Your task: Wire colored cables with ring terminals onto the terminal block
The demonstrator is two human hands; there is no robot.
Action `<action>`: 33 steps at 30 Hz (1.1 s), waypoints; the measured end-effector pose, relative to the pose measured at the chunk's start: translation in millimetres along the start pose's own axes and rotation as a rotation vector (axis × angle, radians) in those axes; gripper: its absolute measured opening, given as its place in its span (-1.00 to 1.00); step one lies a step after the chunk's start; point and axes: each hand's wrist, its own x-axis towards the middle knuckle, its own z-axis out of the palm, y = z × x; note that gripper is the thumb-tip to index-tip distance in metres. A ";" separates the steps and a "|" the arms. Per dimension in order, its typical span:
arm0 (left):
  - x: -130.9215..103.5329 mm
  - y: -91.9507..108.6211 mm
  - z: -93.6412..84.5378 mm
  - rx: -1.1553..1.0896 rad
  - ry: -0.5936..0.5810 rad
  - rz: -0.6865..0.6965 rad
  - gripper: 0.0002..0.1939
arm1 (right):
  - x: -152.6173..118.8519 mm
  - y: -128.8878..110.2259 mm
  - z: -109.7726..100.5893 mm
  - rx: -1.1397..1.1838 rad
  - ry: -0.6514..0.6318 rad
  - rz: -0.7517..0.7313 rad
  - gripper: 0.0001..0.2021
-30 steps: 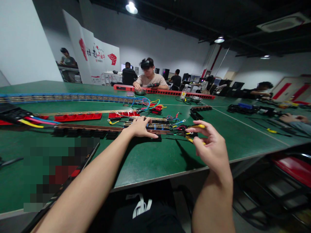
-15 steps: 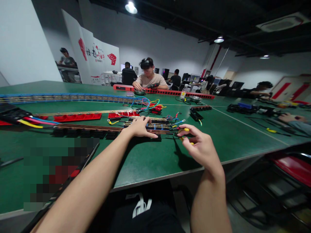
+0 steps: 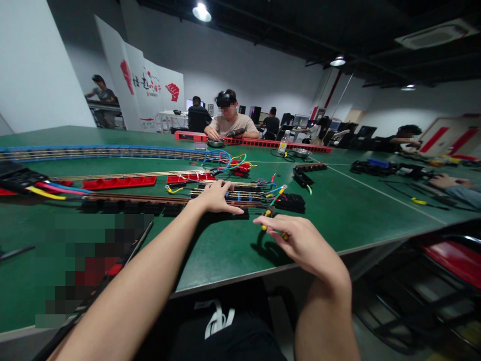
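Note:
My left hand rests with spread fingers over the long dark rail assembly, its thumb pointing right along the near edge. Whether its fingers grip a rail is hard to see. My right hand is closed around a yellow-handled tool, just above the green table, right of the rails. Coloured wires with ring ends stick out from the right end of the assembly. A black block lies beyond my right hand.
Blue curved track and red trays lie at left, beside a black connector with thick wires. A person sits across the green table behind a long red rail. Another person's hand is at right.
My right hand has moved down and toward me with the yellow-handled tool, away from the wire ends. The black block is now uncovered. My left hand stays in place.

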 end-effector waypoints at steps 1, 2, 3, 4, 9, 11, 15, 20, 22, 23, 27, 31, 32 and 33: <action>0.1 -0.1 0.2 0.000 -0.001 -0.002 -0.08 | 0.3 -0.1 0.7 -0.005 0.003 -0.006 -0.59; 0.2 -0.3 0.5 -0.001 0.000 -0.002 -0.08 | 0.6 -0.2 1.2 -0.011 0.007 -0.011 -0.59; 0.4 -0.6 0.9 -0.001 0.002 0.000 -0.08 | 0.8 -0.3 1.6 -0.016 0.010 -0.015 -0.59; 0.6 -1.0 1.3 -0.001 0.005 0.002 -0.07 | 1.1 -0.4 1.9 -0.022 0.011 -0.017 -0.59; 1.6 -2.6 2.8 0.004 0.017 0.005 -0.06 | 2.8 -1.8 4.8 -0.029 0.001 -0.003 -0.59; 1.7 -2.6 2.9 0.008 0.014 0.001 -0.05 | 3.7 -2.6 6.2 -0.022 -0.003 0.007 -0.60; 1.5 -2.4 2.8 0.011 0.013 0.004 -0.06 | 5.0 -4.1 7.6 -0.010 -0.001 0.019 -0.63; 1.3 -2.5 3.3 0.006 0.013 0.005 -0.06 | 6.0 -7.1 4.4 0.019 0.008 0.043 -0.64; 1.3 -2.2 3.2 0.006 0.013 0.003 -0.07 | 6.9 -8.7 2.4 0.039 0.013 0.058 -0.67; 1.2 -1.9 3.0 0.006 0.012 0.002 -0.08 | 7.5 -9.4 1.4 0.051 0.018 0.068 -0.69; 1.3 -0.9 1.7 0.004 0.010 0.000 -0.08 | 8.8 -9.8 -1.2 0.121 0.060 0.128 -0.74; 1.5 -1.5 1.7 0.003 0.011 0.003 -0.07 | 8.8 -7.0 -2.0 0.197 0.167 0.193 -0.79; 1.5 -1.8 1.9 0.002 0.012 0.006 -0.07 | 8.8 -5.9 -2.0 0.222 0.202 0.214 -0.78; 1.5 -2.0 2.2 0.002 0.013 0.008 -0.07 | 8.8 -4.7 -1.8 0.254 0.238 0.240 -0.76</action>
